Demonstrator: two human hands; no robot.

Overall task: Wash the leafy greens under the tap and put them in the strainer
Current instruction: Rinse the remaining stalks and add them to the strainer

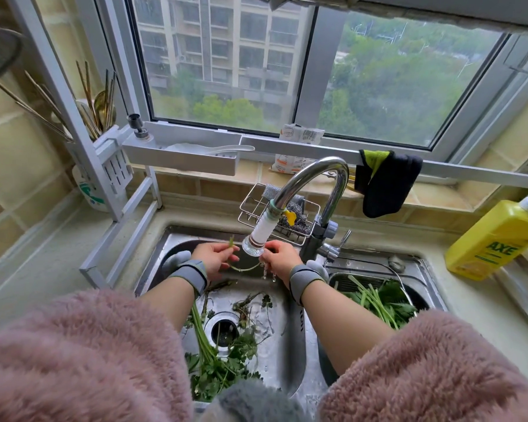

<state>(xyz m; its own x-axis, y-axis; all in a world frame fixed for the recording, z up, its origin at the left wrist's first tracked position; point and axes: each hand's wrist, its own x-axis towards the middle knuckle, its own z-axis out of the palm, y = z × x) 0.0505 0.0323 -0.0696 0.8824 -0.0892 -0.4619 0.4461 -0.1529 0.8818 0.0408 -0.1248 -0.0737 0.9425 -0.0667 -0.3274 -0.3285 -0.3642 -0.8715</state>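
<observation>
My left hand (214, 257) and my right hand (279, 259) each pinch one end of a thin green stem (245, 268), which sags between them just under the tap's white filter nozzle (258, 239). Water drips below my right hand. More leafy greens (218, 357) lie loose in the left sink basin (282, 339) around the drain. A metal strainer (404, 289) sits in the right basin with washed greens (378, 300) inside it.
A wire rack (250, 205) with a steel scourer hangs behind the tap. A yellow detergent bottle (494, 239) stands on the right counter. A black cloth (384, 181) hangs from the white rail. A utensil holder (110, 159) is at the left.
</observation>
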